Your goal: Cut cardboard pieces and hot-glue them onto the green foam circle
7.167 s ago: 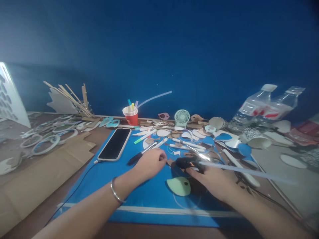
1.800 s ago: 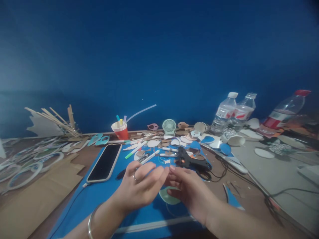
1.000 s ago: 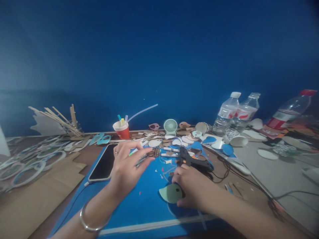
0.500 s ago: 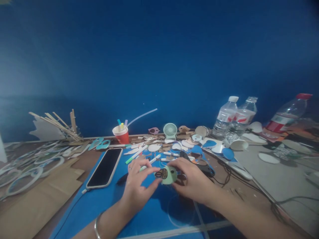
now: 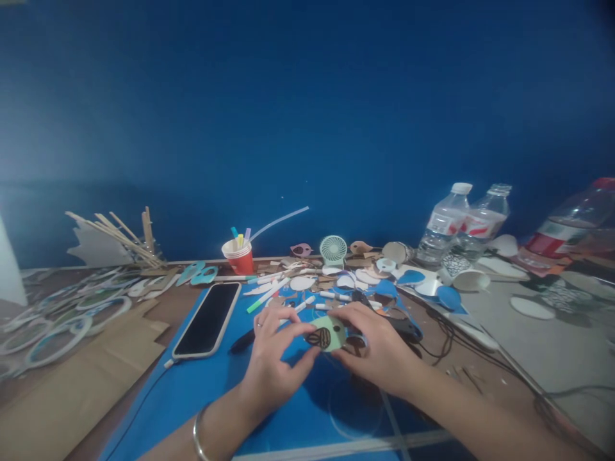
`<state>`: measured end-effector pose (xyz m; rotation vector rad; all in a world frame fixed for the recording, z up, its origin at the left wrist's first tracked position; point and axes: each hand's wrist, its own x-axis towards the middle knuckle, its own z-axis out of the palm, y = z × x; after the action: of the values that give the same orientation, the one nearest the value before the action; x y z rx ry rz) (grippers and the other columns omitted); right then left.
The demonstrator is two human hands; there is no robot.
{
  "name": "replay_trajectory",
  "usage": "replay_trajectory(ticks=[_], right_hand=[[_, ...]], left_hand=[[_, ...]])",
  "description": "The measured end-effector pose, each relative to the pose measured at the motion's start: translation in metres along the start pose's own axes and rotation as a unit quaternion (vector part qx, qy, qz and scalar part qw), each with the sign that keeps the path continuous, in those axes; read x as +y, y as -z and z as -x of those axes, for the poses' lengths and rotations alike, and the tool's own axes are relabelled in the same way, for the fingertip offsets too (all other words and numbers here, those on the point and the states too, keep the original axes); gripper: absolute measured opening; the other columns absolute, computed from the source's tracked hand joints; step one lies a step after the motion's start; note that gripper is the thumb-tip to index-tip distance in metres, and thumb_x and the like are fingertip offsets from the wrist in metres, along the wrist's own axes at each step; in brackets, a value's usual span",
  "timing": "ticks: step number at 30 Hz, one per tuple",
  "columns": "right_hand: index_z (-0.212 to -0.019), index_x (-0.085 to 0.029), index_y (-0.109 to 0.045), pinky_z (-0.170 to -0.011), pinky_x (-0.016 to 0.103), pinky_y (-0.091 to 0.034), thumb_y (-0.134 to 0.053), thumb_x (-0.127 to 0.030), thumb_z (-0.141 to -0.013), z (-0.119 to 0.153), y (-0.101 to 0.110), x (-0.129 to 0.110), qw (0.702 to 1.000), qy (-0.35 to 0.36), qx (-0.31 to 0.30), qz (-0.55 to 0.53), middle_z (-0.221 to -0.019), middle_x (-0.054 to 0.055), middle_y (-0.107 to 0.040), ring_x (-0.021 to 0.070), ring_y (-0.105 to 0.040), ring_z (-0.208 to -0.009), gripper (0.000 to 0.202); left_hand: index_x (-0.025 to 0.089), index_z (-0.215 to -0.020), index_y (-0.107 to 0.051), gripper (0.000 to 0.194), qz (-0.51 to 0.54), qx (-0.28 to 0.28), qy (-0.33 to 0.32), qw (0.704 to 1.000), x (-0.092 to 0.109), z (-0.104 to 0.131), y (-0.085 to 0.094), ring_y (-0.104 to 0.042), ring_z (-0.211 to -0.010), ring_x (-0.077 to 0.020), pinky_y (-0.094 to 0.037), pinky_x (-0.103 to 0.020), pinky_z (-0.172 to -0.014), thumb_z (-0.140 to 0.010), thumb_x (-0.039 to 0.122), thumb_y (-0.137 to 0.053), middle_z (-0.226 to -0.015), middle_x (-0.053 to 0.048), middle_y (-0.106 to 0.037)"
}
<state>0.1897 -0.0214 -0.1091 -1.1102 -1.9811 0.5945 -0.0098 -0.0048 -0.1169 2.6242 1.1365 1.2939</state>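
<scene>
Right of the phone (image 5: 206, 321), the left hand (image 5: 277, 360) pinches a striped piece (image 5: 319, 337) over the green bird-shaped cutout (image 5: 339, 335), gripped by the right hand (image 5: 384, 346): a fitting step, it seems; the next move wants steady alignment.

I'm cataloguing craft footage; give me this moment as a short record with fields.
Left hand: pinching a brown, dark-lined oval piece
Right hand: holding a pale-green, flat bird-shaped cutout by its right end
Overlap: oval piece in front of cutout; contact unclear
Surface below: blue flat mat
Left of hands: black-screened phone in pale case
Behind: round mint-green fan
</scene>
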Motion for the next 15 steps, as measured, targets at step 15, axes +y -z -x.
replay_trajectory(ticks=[15], right_hand=[[-0.109, -0.018, -0.052, -0.084, 0.035, -0.043, -0.061, -0.022, -0.071, 0.0029, -0.0047, 0.0052, 0.998, 0.037, 0.013, 0.054, -0.102, 0.009, -0.056, 0.0218, -0.051, -0.097, 0.039]], left_hand=[[0.021, -0.090, -0.058, 0.021, 0.000, -0.007, 0.014, 1.000, 0.0019, -0.0003, 0.0000, -0.046, -0.092, -0.0233, -0.032, -0.046, -0.086, -0.069, 0.018, -0.059, -0.090, -0.005, -0.047]])
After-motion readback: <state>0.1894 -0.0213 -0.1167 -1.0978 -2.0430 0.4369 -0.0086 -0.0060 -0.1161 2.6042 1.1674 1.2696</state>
